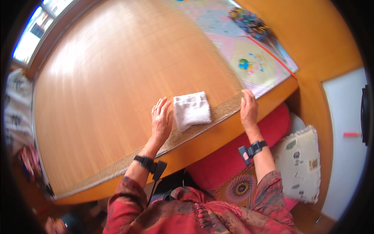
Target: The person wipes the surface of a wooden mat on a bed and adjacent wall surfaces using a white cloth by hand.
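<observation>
On my feed: folded white cloth (192, 108), one, lying on the tan mat (113, 89) by its near border, between the hands. Left hand (160, 121): just beside the cloth, fingers extended, grip released. Right hand (249, 108): at the mat's edge; whether it grasps I cannot tell. Pale cushion (299, 167): small printed marks, too small to read.

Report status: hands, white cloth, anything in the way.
Left hand open beside cloth, contact unclear. Right hand at mat corner, grip unclear. White cloth folded near mat's front edge. Red stick beyond right hand, apart from cloth.
</observation>
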A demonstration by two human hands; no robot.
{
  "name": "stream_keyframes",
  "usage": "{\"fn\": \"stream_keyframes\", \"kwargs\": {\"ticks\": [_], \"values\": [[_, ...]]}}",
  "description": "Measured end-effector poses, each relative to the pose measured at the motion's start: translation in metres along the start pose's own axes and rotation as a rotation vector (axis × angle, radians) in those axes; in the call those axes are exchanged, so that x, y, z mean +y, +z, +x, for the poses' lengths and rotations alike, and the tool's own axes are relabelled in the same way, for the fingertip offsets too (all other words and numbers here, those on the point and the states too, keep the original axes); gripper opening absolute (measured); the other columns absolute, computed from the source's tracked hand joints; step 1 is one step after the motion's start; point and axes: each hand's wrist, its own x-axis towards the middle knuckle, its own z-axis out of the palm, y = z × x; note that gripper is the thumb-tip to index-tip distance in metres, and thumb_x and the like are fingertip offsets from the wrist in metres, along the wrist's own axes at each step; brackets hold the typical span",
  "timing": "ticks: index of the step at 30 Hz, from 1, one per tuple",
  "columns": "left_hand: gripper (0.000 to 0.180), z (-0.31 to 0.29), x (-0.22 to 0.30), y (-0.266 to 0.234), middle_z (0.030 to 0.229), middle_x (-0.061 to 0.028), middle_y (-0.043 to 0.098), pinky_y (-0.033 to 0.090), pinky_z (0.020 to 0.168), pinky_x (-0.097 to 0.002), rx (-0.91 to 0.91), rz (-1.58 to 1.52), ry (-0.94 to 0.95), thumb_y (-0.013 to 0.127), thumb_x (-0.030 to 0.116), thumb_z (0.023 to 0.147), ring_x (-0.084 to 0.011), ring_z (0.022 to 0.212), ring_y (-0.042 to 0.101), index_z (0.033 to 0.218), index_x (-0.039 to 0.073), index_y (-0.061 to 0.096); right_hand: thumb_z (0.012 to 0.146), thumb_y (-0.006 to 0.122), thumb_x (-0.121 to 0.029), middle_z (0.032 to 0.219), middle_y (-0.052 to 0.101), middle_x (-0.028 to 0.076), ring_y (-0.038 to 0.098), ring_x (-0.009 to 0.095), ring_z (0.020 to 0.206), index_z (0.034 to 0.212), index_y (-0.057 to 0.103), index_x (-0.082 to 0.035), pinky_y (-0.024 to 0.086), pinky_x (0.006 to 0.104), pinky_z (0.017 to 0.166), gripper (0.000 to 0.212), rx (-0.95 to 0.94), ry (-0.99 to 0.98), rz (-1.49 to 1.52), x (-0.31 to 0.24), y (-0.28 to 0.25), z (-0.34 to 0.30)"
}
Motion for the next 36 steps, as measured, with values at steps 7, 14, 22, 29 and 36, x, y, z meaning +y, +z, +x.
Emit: {"fn": "stream_keyframes", "kwargs": {"ticks": [7,14,22,29,36], "values": [[0.048,0.005,0.064,0.055,0.133,-0.0093,0.036,0.018,0.103,-0.0485,-0.461,0.323,0.407,0.056,0.017,0.076,-0.0282,0.126,0.028,0.122,0.01,0.043,0.083,0.052,-0.012,0.126,0.04,0.01,0.036,0.029,0.12,0.119,0.043,-0.009,0.03,0.0439,0.096,0.037,-0.014,0.512,-0.59,0.127,-0.03,-0.042],[0.048,0.032,0.032,0.061,0.138,-0.0091,0.029,0.009,0.104,-0.0468,-0.508,0.501,0.343,0.05,0.024,0.081,-0.0257,0.131,0.019,0.127,0.013,0.039,0.084,0.051,-0.013,0.126,0.042,0.011,0.034,0.028,0.122,0.117,0.045,-0.006,0.024,0.0429,0.101,0.035,0.089,0.609,-0.681,0.156,-0.021,-0.027],[0.054,0.182,-0.036,0.062,0.142,-0.0094,0.023,0.007,0.105,-0.0476,-0.293,0.616,0.046,0.043,0.032,0.085,-0.0255,0.132,0.015,0.133,0.01,0.029,0.082,0.052,-0.007,0.125,0.042,0.012,0.034,0.029,0.121,0.121,0.04,-0.007,0.026,0.0434,0.1,0.042,0.154,0.626,-0.563,0.14,-0.027,-0.018],[0.056,0.294,0.001,0.15,0.142,-0.0104,0.022,0.008,0.105,-0.048,-0.283,0.564,0.041,0.037,0.036,0.087,-0.0248,0.133,0.014,0.134,0.008,0.027,0.082,0.05,-0.008,0.126,0.041,0.012,0.034,0.03,0.122,0.122,0.042,-0.008,0.024,0.0449,0.101,0.041,0.056,0.665,-0.598,0.136,-0.028,-0.013],[0.06,0.319,0.081,0.243,0.142,-0.0121,0.021,0.005,0.107,-0.042,-0.416,0.486,0.272,0.038,0.039,0.086,-0.025,0.133,0.012,0.133,0.004,0.027,0.082,0.05,-0.007,0.127,0.039,0.012,0.032,0.029,0.123,0.123,0.041,-0.008,0.023,0.0449,0.101,0.042,0.028,0.688,-0.582,0.137,-0.032,-0.008]]}}
